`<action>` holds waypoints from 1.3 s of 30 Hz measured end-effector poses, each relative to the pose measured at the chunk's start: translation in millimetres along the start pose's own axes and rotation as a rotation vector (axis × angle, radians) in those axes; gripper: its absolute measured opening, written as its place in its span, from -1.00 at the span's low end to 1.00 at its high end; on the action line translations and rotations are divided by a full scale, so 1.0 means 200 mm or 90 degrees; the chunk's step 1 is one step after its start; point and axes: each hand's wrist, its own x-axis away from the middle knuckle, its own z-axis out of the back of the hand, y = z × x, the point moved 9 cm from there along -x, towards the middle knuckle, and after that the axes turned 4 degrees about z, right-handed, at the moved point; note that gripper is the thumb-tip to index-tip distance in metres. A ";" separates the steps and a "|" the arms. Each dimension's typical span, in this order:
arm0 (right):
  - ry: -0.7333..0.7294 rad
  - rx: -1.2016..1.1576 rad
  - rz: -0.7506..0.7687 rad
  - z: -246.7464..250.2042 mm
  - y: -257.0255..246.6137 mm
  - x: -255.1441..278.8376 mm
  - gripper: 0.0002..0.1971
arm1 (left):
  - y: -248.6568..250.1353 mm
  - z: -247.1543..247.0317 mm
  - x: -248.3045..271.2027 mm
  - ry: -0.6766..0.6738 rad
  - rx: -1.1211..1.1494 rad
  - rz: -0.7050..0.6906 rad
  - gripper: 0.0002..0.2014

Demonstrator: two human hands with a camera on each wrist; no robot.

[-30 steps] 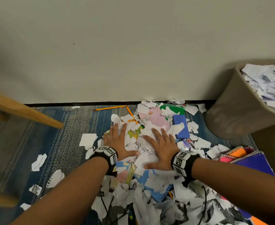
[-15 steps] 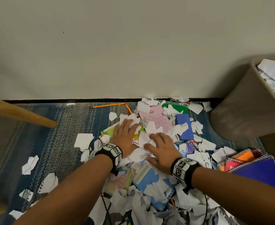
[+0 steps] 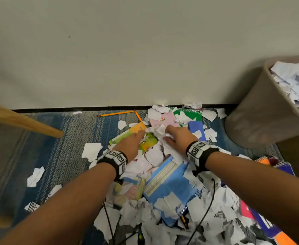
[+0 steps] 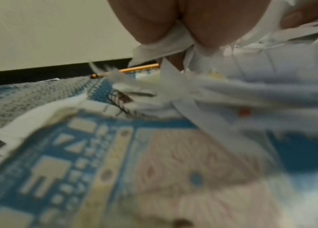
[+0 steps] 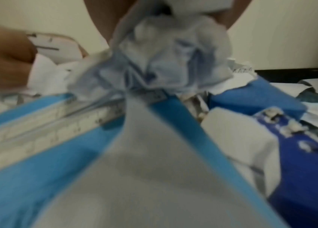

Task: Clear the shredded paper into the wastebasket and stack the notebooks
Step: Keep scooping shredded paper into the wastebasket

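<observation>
The torn white scraps of shredded paper (image 3: 154,156) litter the lower centre of the head view, over a light blue spiral notebook (image 3: 170,188) and its neighbours. The left hand (image 3: 132,144) and right hand (image 3: 178,138) meet mid-frame, fingers curled round crumpled wads. Paper this light and limp likely sheds from a loose grasp; scooping from underneath suits it. The tan plastic wastebasket (image 3: 261,117) stands upper right, already holding paper.

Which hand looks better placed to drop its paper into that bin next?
Probably the right hand: it grips a crumpled wad of paper scraps and is on the wastebasket side. The left hand pinches only a few scraps, farther away.
</observation>
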 end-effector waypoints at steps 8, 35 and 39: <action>0.143 -0.096 -0.090 0.29 0.09 0.08 -0.70 | -0.03 0.09 0.12 -0.014 -0.108 -0.064 -0.47; -0.016 -0.017 -0.132 0.16 0.13 0.21 -0.72 | 0.01 -0.02 0.24 -0.132 -0.293 -0.083 -0.51; -0.042 -0.014 -0.135 0.13 0.16 0.24 -0.71 | 0.16 -0.12 0.21 -0.160 -0.179 -0.113 -0.27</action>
